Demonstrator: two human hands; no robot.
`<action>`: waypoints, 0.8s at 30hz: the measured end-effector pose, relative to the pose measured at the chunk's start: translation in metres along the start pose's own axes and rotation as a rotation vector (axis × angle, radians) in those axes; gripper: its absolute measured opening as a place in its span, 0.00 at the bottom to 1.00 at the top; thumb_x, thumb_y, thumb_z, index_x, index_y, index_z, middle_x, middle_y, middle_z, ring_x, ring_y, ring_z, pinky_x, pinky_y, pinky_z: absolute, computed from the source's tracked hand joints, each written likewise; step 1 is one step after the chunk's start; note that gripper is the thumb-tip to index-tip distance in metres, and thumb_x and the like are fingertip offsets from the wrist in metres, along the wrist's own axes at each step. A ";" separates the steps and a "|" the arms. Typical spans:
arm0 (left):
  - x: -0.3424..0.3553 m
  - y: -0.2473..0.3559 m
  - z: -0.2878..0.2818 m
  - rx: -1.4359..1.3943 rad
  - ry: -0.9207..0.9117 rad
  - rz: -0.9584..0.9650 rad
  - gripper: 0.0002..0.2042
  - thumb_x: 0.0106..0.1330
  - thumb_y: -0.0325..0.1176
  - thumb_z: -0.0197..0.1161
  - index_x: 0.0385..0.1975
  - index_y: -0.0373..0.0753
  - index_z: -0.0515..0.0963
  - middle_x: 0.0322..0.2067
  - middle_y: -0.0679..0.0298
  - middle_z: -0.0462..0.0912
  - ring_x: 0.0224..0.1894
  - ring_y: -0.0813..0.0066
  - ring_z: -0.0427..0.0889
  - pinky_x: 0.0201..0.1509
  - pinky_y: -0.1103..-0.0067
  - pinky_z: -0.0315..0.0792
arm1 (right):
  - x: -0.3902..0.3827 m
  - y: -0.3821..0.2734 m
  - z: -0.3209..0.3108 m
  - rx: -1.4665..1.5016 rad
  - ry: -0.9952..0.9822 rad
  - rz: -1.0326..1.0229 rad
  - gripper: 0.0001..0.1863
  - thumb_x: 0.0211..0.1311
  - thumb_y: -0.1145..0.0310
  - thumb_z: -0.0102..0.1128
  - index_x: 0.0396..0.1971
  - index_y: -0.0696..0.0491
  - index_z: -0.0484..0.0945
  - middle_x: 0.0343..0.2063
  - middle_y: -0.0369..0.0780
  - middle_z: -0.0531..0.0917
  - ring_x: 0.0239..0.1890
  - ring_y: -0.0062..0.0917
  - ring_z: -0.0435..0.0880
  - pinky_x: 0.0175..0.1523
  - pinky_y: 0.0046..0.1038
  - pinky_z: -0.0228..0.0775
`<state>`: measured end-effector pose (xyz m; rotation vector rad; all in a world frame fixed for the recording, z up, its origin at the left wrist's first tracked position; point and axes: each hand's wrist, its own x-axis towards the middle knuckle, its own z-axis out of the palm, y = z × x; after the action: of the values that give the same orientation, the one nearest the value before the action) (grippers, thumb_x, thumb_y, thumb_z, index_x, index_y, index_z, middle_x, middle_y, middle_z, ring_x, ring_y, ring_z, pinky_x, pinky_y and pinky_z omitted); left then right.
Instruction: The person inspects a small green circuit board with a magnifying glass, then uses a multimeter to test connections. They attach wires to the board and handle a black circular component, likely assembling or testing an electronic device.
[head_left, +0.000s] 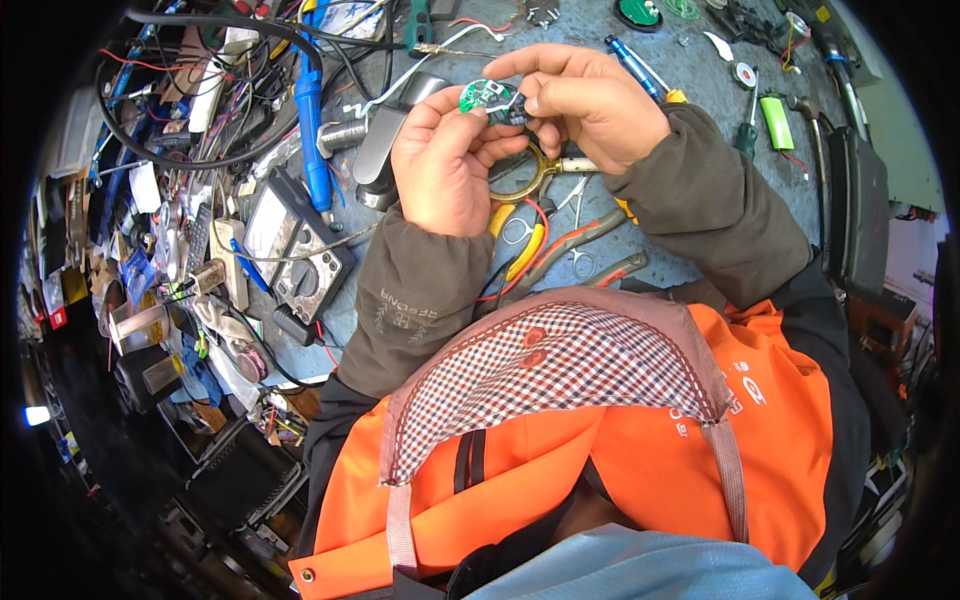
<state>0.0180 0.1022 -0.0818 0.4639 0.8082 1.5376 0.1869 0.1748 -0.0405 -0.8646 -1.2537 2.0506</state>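
Over the workbench, my left hand (440,170) pinches a small round green circuit board (481,95) by its edge, between thumb and fingers. A white part shows on the board's face. My right hand (597,112) is close against the board's right side, its thumb and fingers closed on a small dark part (517,110) there. Exactly how that part joins the board is too small to tell. Beneath the hands lie a brass-coloured ring (519,180) with a pale handle, yellow-handled pliers (526,252) and a red-and-grey-handled tool (575,240).
Left of my hands are a blue soldering iron (311,125), a solder spool (343,135) and a multimeter (298,255). Cables and clutter crowd the far left. On the right lie a blue screwdriver (634,67), a green battery cell (775,123) and a hammer (806,106).
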 end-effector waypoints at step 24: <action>-0.003 0.003 0.003 -0.052 0.046 -0.032 0.08 0.67 0.21 0.56 0.43 0.27 0.75 0.35 0.54 0.84 0.33 0.67 0.87 0.38 0.70 0.87 | -0.001 0.000 0.001 -0.175 -0.120 -0.012 0.18 0.59 0.75 0.55 0.50 0.58 0.78 0.20 0.29 0.76 0.17 0.12 0.74 0.22 0.17 0.62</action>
<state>0.0187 0.0998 -0.0772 0.3770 0.8057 1.5403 0.1869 0.1735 -0.0397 -0.8195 -1.5180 2.0316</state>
